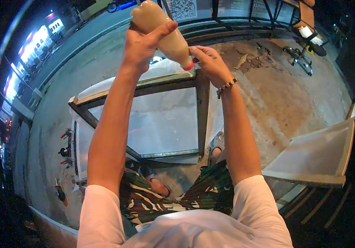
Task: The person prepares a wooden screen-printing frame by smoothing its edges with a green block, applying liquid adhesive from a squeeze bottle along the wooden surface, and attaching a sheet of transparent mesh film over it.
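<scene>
My left hand (142,47) is wrapped round a clear plastic bottle (167,35) of beige liquid. The bottle is tilted, its red-capped neck (188,66) pointing down and to the right. At the neck, the fingers of my right hand (212,64) are drawn together against the bottle's side; part of them is hidden behind it. Below both hands leans a dark wooden frame (203,111) with a whitish sheet (165,118) stretched across it. Some white sheeting shows behind its upper edge.
Another pale framed panel (314,153) stands at the right, above dark slats. Clamp-like tools (65,149) lie on the concrete floor at the left, near a small dark tool (59,191). A wheeled base (299,60) stands far right. My feet are below the frame.
</scene>
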`<state>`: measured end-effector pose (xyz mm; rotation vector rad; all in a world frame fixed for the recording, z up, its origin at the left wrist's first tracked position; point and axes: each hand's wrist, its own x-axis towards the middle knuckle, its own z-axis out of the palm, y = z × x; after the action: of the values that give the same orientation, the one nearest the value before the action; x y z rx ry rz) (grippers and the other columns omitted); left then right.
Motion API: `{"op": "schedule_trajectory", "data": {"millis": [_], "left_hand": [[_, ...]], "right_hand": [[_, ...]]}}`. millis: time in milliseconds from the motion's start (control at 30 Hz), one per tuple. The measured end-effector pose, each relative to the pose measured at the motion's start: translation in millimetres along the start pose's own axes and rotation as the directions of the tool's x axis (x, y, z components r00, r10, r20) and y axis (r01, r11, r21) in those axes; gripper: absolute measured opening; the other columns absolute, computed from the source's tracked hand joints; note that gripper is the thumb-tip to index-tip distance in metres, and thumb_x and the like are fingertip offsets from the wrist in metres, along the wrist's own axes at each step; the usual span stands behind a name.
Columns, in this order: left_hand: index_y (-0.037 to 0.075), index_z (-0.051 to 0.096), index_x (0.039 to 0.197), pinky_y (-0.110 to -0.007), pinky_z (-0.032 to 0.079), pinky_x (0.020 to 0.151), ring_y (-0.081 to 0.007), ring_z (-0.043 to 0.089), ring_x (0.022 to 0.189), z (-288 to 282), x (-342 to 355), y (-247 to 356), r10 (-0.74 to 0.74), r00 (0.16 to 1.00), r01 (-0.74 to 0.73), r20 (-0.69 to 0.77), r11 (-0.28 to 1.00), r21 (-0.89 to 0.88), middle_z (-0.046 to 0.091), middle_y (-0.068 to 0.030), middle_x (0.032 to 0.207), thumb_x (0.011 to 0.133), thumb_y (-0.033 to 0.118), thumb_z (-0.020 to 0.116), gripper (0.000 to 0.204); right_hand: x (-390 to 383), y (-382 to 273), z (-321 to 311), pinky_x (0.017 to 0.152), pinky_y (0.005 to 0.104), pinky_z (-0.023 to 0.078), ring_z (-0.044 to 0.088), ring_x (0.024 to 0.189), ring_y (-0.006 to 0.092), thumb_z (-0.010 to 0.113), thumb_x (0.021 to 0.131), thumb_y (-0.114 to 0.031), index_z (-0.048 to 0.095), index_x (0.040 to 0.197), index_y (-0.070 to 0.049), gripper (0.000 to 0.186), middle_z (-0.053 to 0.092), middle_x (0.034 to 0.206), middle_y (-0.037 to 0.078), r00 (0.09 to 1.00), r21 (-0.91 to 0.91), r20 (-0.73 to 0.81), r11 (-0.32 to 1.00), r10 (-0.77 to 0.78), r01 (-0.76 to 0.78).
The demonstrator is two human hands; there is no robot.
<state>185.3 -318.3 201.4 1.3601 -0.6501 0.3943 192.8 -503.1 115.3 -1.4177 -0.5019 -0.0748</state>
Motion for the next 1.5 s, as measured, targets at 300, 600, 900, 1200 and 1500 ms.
{"op": "schedule_trajectory", "data": {"millis": [300, 600, 900, 1200, 1500], "left_hand": [[0.003, 0.062, 0.094, -0.031, 0.054, 0.073, -0.0158, 0.065, 0.078, 2.8, 1.4, 0.3, 0.026, 0.999, -0.026, 0.023, 1.0, 0.003, 0.066, -0.0054, 0.087, 0.069, 0.01, 0.083, 0.033], [0.002, 0.063, 0.092, -0.031, 0.055, 0.071, -0.0161, 0.066, 0.077, -4.2, 0.0, 5.9, 0.095, 0.994, -0.098, 0.051, 0.994, 0.056, 0.067, -0.0058, 0.085, 0.071, 0.01, 0.081, 0.029], [0.003, 0.064, 0.093, -0.032, 0.055, 0.075, -0.0167, 0.067, 0.078, -18.9, -5.5, 27.2, 0.168, 0.986, -0.169, 0.014, 0.978, 0.12, 0.068, -0.006, 0.087, 0.071, 0.012, 0.081, 0.03], [0.004, 0.061, 0.101, -0.034, 0.053, 0.08, -0.0176, 0.065, 0.086, -45.3, -15.3, 51.8, 0.156, 0.986, -0.138, -0.061, 0.963, 0.231, 0.066, -0.0058, 0.093, 0.072, 0.01, 0.081, 0.036], [0.003, 0.064, 0.093, -0.031, 0.053, 0.074, -0.0151, 0.066, 0.079, -95.3, -25.2, 66.7, 0.154, 0.987, -0.128, -0.053, 0.935, 0.331, 0.068, -0.0055, 0.085, 0.073, 0.013, 0.08, 0.027]], "right_hand": [[-1.8, -0.7, 7.3, 0.072, 0.0239, 0.046, 0.058, 0.08, 0.0099, 0.052, 0.095, -0.027, 0.064, 0.108, 0.002, 0.034, 0.067, 0.096, 0.005, 0.999, 0.059, -0.039, 0.998, -0.017, 0.02], [1.4, 1.8, 1.7, 0.076, 0.0288, 0.047, 0.059, 0.086, 0.014, 0.052, 0.095, -0.027, 0.066, 0.106, 0.0, 0.033, 0.067, 0.097, 0.005, 0.999, 0.009, -0.031, 1.0, -0.022, 0.022], [-2.3, -6.8, 4.0, 0.085, 0.0276, 0.044, 0.058, 0.093, 0.0147, 0.051, 0.095, -0.027, 0.067, 0.107, 0.0, 0.033, 0.067, 0.103, 0.006, 0.997, -0.034, -0.023, 0.997, 0.072, -0.073], [-7.0, -10.0, 3.4, 0.09, 0.0273, 0.042, 0.058, 0.1, 0.0156, 0.053, 0.095, -0.028, 0.066, 0.111, 0.0, 0.035, 0.067, 0.107, 0.008, 0.99, -0.095, -0.046, 0.986, 0.13, -0.134], [-7.8, -16.4, 7.0, 0.09, 0.0249, 0.041, 0.057, 0.099, 0.014, 0.053, 0.095, -0.029, 0.066, 0.11, 0.001, 0.036, 0.067, 0.108, 0.008, 0.992, -0.136, -0.043, 0.983, 0.121, -0.126]]}}
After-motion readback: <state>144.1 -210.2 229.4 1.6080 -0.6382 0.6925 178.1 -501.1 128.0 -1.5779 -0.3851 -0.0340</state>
